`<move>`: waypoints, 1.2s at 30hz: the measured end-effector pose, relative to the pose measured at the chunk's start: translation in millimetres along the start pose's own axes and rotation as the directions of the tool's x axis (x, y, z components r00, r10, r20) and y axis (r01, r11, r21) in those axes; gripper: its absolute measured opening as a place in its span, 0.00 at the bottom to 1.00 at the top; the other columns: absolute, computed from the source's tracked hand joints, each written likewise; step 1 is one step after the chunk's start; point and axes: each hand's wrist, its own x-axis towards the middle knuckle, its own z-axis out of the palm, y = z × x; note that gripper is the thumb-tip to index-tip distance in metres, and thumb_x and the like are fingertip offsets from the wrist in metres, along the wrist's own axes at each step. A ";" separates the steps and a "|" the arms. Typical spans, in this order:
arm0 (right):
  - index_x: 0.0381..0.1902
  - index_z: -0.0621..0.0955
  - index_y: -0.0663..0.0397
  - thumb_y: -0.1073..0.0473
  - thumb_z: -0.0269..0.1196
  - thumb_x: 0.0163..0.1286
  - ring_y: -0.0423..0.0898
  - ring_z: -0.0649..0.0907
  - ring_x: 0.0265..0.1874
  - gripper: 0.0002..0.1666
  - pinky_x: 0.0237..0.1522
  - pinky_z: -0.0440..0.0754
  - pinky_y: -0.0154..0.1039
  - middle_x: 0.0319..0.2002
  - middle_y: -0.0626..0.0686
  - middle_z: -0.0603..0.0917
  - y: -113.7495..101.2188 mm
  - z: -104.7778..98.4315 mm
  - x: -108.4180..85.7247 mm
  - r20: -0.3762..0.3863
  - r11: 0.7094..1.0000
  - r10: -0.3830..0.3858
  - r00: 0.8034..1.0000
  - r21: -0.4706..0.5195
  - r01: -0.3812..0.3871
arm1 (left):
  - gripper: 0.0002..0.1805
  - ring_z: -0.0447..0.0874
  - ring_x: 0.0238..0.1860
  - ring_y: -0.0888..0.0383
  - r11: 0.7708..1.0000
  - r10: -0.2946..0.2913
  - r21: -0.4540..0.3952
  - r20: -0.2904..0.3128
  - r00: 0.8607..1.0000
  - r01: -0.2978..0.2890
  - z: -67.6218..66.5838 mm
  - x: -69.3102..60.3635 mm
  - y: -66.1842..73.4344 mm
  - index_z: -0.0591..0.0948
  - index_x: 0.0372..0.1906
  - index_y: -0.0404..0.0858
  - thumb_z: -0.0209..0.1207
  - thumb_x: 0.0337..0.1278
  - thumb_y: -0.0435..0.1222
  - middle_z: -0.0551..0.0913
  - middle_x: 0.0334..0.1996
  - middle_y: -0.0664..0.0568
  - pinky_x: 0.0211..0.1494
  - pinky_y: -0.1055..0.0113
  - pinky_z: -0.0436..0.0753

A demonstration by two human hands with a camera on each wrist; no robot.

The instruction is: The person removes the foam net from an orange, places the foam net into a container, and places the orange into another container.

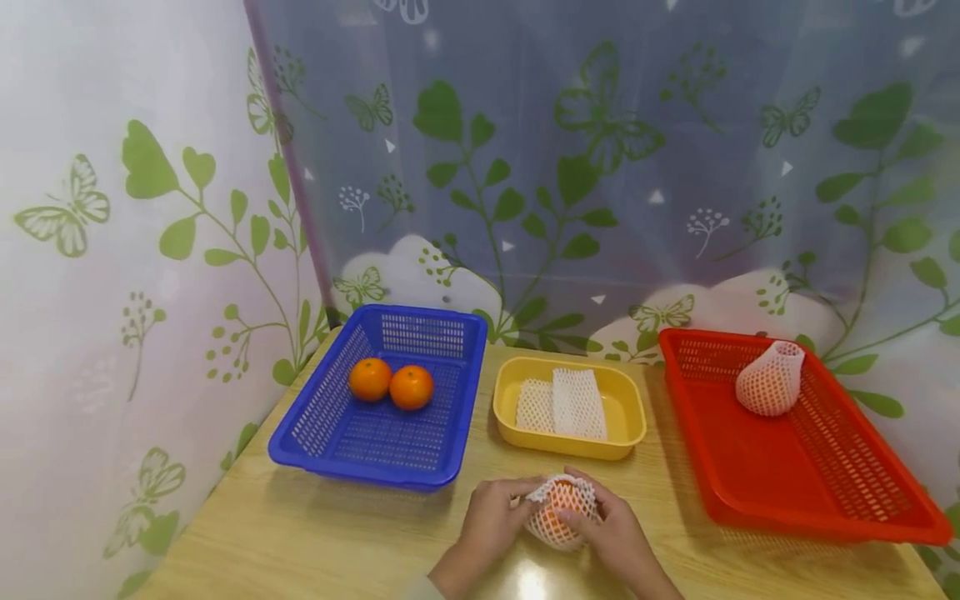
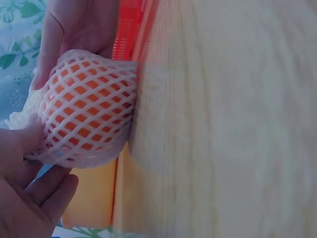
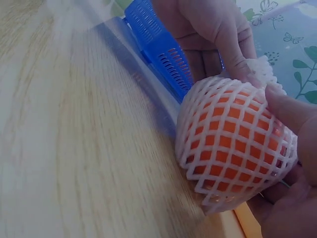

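Between my two hands, near the table's front, is an orange [image 3: 233, 139] inside a white foam net sleeve [image 2: 89, 109]. My left hand [image 1: 491, 518] pinches the sleeve's gathered upper edge between thumb and fingers. On the other side, my right hand [image 1: 617, 533] grips the netted fruit, its thumb across the front and its fingers round the far side. The orange shows through the mesh in both wrist views. Closest beyond the hands stands a yellow tray [image 1: 510, 437], in which flat white foam net sleeves [image 1: 579, 404] lie.
At the left, a blue basket [image 1: 375, 475] holds two bare oranges [image 1: 412, 387]. A red basket [image 1: 765, 512] on the right contains one net-wrapped fruit [image 1: 770, 383] at its back. Behind the wooden table [image 1: 315, 533] hangs a curtain [image 1: 510, 125] printed with leaves and butterflies.
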 end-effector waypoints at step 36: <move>0.46 0.87 0.56 0.57 0.71 0.59 0.45 0.81 0.55 0.17 0.59 0.74 0.35 0.50 0.49 0.85 -15.4 13.6 -3.5 -0.202 0.987 -0.070 0.977 -0.158 0.038 | 0.30 0.77 0.59 0.48 0.964 -0.048 -0.242 0.239 0.970 0.108 -11.1 -0.8 5.0 0.73 0.64 0.34 0.65 0.59 0.40 0.77 0.60 0.43 0.52 0.69 0.81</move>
